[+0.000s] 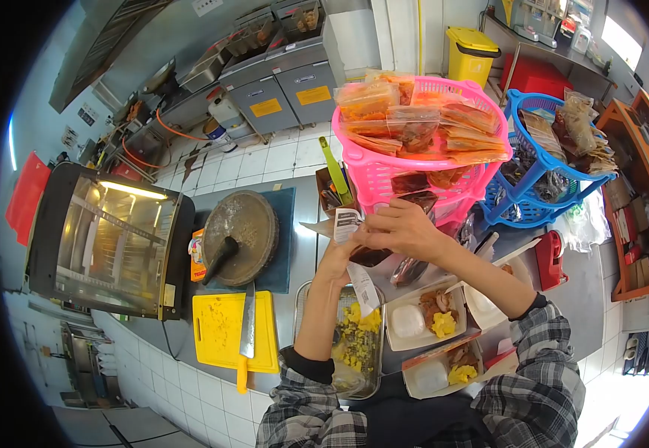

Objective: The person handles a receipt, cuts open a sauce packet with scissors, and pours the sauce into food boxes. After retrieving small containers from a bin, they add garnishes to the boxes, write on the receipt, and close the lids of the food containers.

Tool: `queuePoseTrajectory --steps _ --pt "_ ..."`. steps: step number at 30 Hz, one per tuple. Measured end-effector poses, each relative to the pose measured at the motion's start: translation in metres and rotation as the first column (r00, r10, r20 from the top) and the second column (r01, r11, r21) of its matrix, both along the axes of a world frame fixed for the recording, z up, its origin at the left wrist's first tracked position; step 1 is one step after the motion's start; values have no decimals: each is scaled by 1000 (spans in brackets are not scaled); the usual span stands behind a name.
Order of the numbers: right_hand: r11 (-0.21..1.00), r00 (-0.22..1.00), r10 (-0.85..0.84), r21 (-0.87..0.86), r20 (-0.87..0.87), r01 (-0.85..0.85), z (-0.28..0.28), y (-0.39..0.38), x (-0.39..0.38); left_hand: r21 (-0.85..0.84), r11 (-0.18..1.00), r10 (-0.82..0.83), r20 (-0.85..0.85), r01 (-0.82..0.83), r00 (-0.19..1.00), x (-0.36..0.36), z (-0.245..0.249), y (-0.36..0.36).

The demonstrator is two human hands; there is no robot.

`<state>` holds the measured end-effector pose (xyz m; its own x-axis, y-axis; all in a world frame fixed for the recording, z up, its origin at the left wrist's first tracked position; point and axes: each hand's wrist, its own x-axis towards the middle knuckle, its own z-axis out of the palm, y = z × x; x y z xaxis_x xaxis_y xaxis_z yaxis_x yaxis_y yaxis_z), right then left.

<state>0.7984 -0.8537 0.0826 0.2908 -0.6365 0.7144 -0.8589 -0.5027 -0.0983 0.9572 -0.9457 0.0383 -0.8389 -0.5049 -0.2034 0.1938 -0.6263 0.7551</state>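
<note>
My left hand [337,257] is closed around a strip of printed paper [363,290], whose lower end hangs above a metal tray. My right hand [399,233] has its fingers pinched close beside the left one, at the same strip and a dark sauce packet [370,256]; which of them it grips is hard to make out. Just beyond the hands stands a pink basket [373,175] heaped with orange and red sachets [414,123]. Below the right forearm are open food boxes [423,340] with rice, meat and yellow egg.
A yellow cutting board [216,332] with a knife [248,328] lies left of the metal tray [376,373] of yellow pieces. Behind it is a stone mortar [246,224]. A glass warmer [111,243] stands left, blue baskets [537,168] and a red tape dispenser [550,261] right.
</note>
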Motion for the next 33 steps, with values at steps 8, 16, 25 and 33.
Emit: queuePoseTrajectory --steps 8,16,25,33 --pt "919 645 -47 287 762 -271 9 6 0 -392 912 206 179 -122 962 6 28 8" --pt "763 462 -110 372 880 -528 35 16 -12 -565 813 247 111 -143 963 8 54 15" --pt "817 689 -89 448 719 -362 56 26 -1 -686 714 333 153 -142 931 1 59 20" --pt "994 994 100 -40 42 -98 25 21 3 -298 952 106 127 -64 986 -5 47 13"
